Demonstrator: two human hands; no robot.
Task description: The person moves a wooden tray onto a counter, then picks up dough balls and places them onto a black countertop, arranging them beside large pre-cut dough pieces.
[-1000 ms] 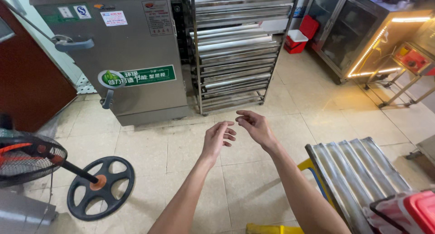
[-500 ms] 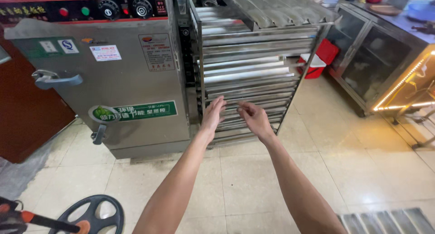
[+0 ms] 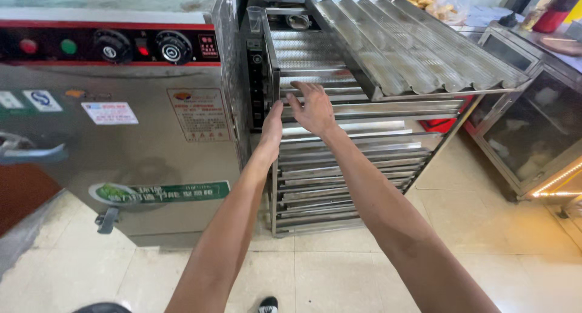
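Both my arms reach forward toward a tall metal tray rack [image 3: 339, 167]. My left hand [image 3: 273, 126] is at the rack's left upright post, fingers together and flat against it, holding nothing. My right hand [image 3: 312, 107] hovers with fingers spread at the front edges of the upper trays, close to or touching them. A corrugated metal baking tray [image 3: 418, 52] lies tilted on top of the rack, just right of my right hand. Several flat trays fill the slots below.
A large steel cabinet [image 3: 121, 155] with knobs, lamps and a door handle stands left of the rack. A glass-fronted counter [image 3: 527, 131] sits at the right. My shoe [image 3: 267, 304] shows on the pale tiled floor.
The view has tilted up from the floor toward the rack. Both my hands have moved forward and up, from mid-air to the rack's upper trays.
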